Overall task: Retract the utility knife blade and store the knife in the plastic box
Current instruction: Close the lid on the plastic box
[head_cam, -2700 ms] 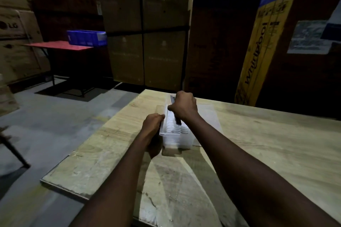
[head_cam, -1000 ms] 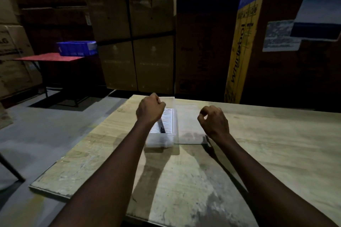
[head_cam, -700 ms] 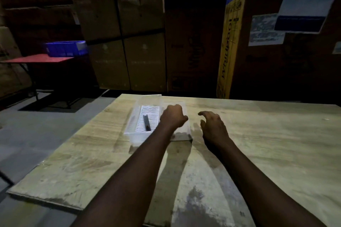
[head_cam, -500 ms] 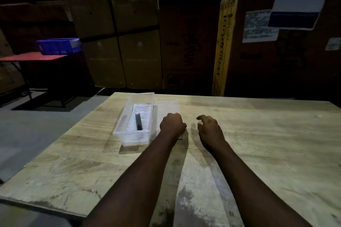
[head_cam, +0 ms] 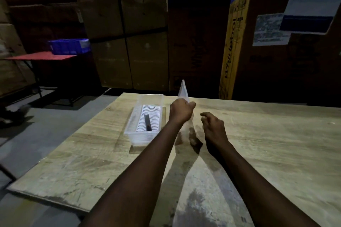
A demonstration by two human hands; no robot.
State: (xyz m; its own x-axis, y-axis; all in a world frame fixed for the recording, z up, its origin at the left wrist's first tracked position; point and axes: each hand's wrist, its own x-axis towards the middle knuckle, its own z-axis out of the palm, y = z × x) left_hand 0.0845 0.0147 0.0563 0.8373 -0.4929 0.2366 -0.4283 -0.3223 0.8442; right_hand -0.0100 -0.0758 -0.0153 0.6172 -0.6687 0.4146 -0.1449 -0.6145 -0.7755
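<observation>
Knife (head_cam: pixel 147 122) lies in the clear plastic box (head_cam: pixel 145 116) on the bench (head_cam: pixel 258 143); left hand (head_cam: pixel 180 110) clamped on what looks like the lid (head_cam: pixel 183 89), right hand (head_cam: pixel 212 127) loosely apart.

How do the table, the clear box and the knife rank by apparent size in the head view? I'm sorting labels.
1. Table, by far the largest.
2. Clear box.
3. Knife, a dark bar lying inside the box, smallest.
</observation>
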